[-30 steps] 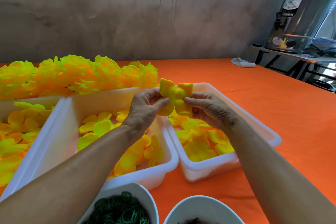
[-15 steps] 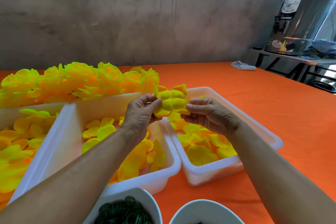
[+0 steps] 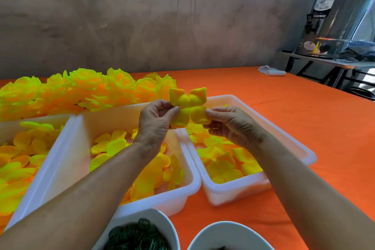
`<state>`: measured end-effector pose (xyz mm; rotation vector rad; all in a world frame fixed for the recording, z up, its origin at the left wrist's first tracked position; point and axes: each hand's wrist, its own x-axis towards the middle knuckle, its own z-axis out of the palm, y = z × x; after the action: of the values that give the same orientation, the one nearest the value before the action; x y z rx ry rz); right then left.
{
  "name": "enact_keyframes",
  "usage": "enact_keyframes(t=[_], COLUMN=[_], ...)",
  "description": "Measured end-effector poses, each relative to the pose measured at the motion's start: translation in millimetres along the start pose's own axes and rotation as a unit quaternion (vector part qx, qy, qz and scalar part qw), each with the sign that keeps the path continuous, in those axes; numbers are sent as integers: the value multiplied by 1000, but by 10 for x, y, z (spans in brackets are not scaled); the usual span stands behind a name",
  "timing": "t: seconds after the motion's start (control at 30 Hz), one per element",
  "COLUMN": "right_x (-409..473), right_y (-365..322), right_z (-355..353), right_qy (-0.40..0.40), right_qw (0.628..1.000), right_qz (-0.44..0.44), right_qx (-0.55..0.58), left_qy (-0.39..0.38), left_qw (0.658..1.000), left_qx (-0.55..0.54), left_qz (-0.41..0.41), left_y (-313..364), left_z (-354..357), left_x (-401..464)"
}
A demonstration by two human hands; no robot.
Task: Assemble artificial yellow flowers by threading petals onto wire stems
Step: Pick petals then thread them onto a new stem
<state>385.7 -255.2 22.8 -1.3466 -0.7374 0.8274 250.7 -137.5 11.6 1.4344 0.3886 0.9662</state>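
Observation:
A yellow four-lobed petal piece [image 3: 188, 105] is held up in the air above the white trays. My left hand [image 3: 156, 124] pinches its lower left lobe between thumb and fingers. My right hand [image 3: 231, 126] pinches the lower right lobe. No wire stem shows in the frame. Loose yellow petals lie in the middle tray [image 3: 182, 193], the right tray [image 3: 284, 134] and the left tray [image 3: 46, 119].
A heap of finished yellow flowers [image 3: 85, 91] lies behind the trays on the orange tablecloth [image 3: 263, 107]. Two white bowls sit at the near edge, the left bowl [image 3: 162, 221] holding dark green parts. A steel urn [image 3: 341, 18] stands on a side table at right.
Both hands have spread the petal piece flat, so its four lobes now face me. The camera view has shifted slightly.

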Motion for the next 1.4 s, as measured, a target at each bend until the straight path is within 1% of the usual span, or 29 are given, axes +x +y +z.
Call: enact_keyframes(t=[0.07,0.17,0.33,0.37,0.4,0.43,0.47,0.5,0.53,0.57,0.6,0.63,0.7,0.73,0.8,0.9,0.97,1.03,1.13,1.2,1.27,1.3,1.4], right_x=[-5,-5,-25,-34,-44,-55,-59,-69,-77,-88,-92,-95,-92,-89,-87,-106,-113,-91,-78,-72,-69,-64,-49], right_y=[-17,33,54,53,50,46,46,41,41,46,59,73,101,110,111,75,40,28,30,33,20,10,2], right_z=[21,93,159,155,153,149,155,160,171,184,198,214,235,236,221,213,206,160,78,35,1,-16,-56], right_qy=[-1,13,47,57,68,77,84,86,82,72,59,45,31,29,17,-15,19,92,188,235,272,284,296], right_qw=[1000,997,996,995,994,992,990,989,986,984,981,979,976,975,974,980,985,985,975,965,955,951,942], right_qz=[-5,-20,-55,-63,-73,-85,-99,-113,-129,-147,-166,-181,-196,-201,-202,-177,-152,-132,-107,-109,-118,-119,-114], right_qx=[-22,-74,-49,-45,-43,-43,-47,-53,-61,-70,-76,-79,-90,-96,-104,-90,-76,-65,-49,-24,10,33,107], left_qy=[2,-20,-21,-26,-20,-1,27,50,51,32,5,-19,-40,-43,-61,-69,-56,-34,17,64,99,100,67], left_qw=[1000,999,998,996,990,974,949,925,912,911,915,922,936,949,977,994,998,999,999,997,992,990,984], left_qx=[10,24,49,70,121,196,271,315,327,321,312,309,297,272,182,76,31,-7,-33,-40,-70,-92,-154], left_qz=[18,36,42,51,73,110,158,207,243,258,254,235,184,155,89,25,11,1,-14,-20,-31,-41,-63], left_y=[0,-9,-18,-19,-19,-16,-8,10,40,70,93,100,84,76,69,75,84,93,98,88,93,99,106], left_z=[2,1,-12,-6,-4,-8,-7,-16,-12,-4,10,28,67,78,84,35,8,-12,-12,-30,-67,-81,-83], left_x=[8,-1,-9,-20,-30,-40,-40,-41,-45,-56,-73,-91,-104,-96,-91,-76,-55,-24,35,71,107,122,118])
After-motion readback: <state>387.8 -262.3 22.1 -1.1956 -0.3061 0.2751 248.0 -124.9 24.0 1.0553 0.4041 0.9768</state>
